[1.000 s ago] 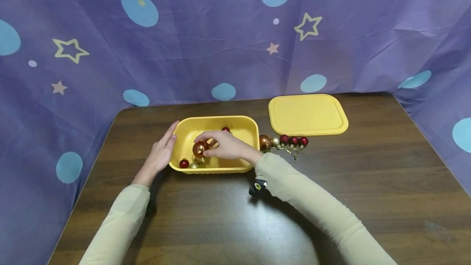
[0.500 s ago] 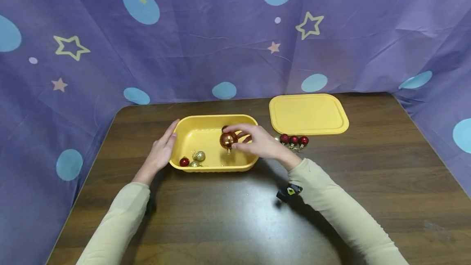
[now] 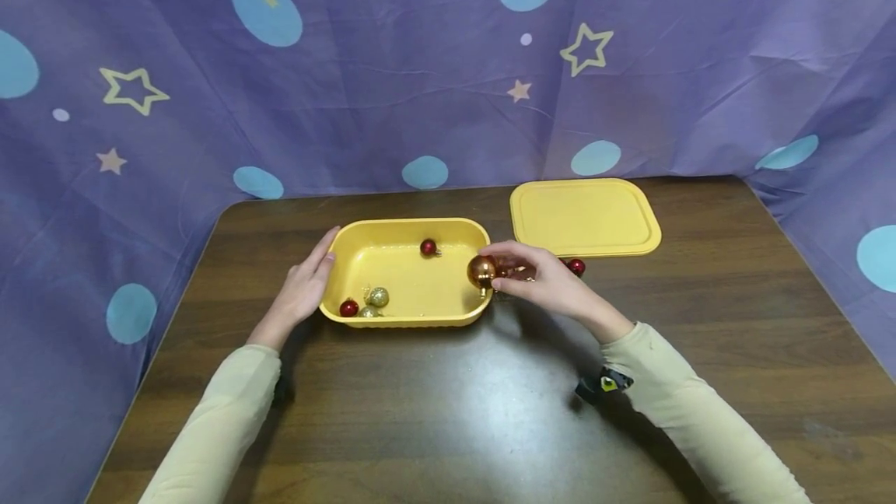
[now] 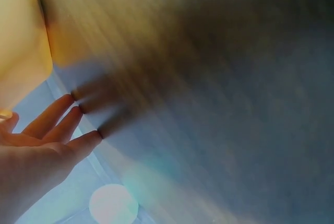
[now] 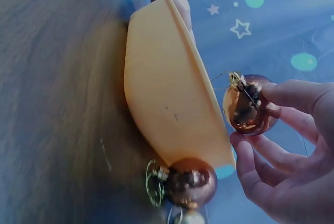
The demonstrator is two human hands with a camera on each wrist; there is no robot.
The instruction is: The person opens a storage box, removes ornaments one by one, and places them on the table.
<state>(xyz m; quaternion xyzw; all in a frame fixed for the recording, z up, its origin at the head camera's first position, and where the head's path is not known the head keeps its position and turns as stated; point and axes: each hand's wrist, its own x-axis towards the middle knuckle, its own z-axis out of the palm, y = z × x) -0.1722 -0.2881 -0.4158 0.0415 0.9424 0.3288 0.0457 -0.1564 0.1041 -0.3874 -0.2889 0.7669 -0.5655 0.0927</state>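
My right hand [image 3: 549, 280] pinches a shiny copper Christmas bauble [image 3: 481, 271] between thumb and fingers, over the right rim of a yellow plastic box [image 3: 427, 290]. Its gold cap and string show in the right wrist view. My left hand [image 3: 301, 286] lies against the box's left side, fingers extended, as the left wrist view also shows. Inside the box are a red bauble [image 3: 428, 247] at the back, another red bauble [image 3: 348, 307] in the front left corner, and two glittery gold baubles [image 3: 378, 297] beside it.
Just right of the box, a second copper bauble [image 5: 191, 183] rests on the table. A row of small baubles there is mostly hidden by my right hand; one red bauble [image 3: 576, 267] shows. Behind lies a flat yellow lid [image 3: 586, 216]. A purple curtain [image 3: 364, 99] hangs at the table's back.
My right hand has lifted the copper bauble from the box's left part and carried it rightwards to the right rim. The left hand has stayed at the box's left side.
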